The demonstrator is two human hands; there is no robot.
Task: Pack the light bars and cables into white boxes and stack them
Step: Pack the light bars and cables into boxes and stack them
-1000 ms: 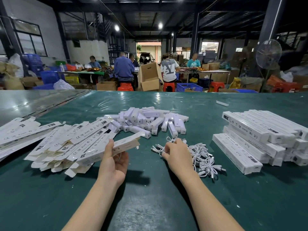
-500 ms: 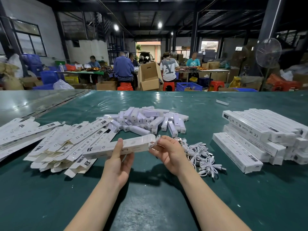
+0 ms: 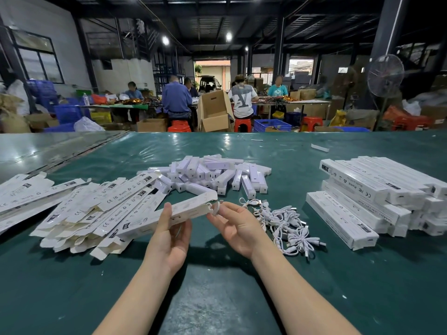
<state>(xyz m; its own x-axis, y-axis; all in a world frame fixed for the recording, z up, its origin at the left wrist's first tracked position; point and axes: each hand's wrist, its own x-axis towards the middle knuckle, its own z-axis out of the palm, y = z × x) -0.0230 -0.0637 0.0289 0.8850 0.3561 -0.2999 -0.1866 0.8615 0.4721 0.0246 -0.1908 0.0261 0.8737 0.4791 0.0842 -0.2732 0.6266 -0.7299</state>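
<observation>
My left hand [image 3: 170, 234] grips a long white box [image 3: 191, 207] near its middle and holds it above the green table, its open end pointing right. My right hand [image 3: 235, 224] pinches a coiled white cable [image 3: 215, 207] right at that open end. A heap of flat unfolded white boxes [image 3: 96, 211] lies to the left. White light bars [image 3: 212, 175] are piled behind my hands. Loose white cables [image 3: 287, 226] lie in a tangle to the right. Packed white boxes [image 3: 377, 197] are stacked at the far right.
The green table [image 3: 217, 298] runs to a far edge. A small white piece [image 3: 319, 147] lies near that edge. Beyond the table, several people sit at other tables among cardboard boxes [image 3: 214, 112], blue crates and red stools. A standing fan [image 3: 385, 76] is at the back right.
My left hand lifted a box off the flat pile and turned it toward the right. My right hand left the cable tangle with one cable and brought it to the box's open end.
</observation>
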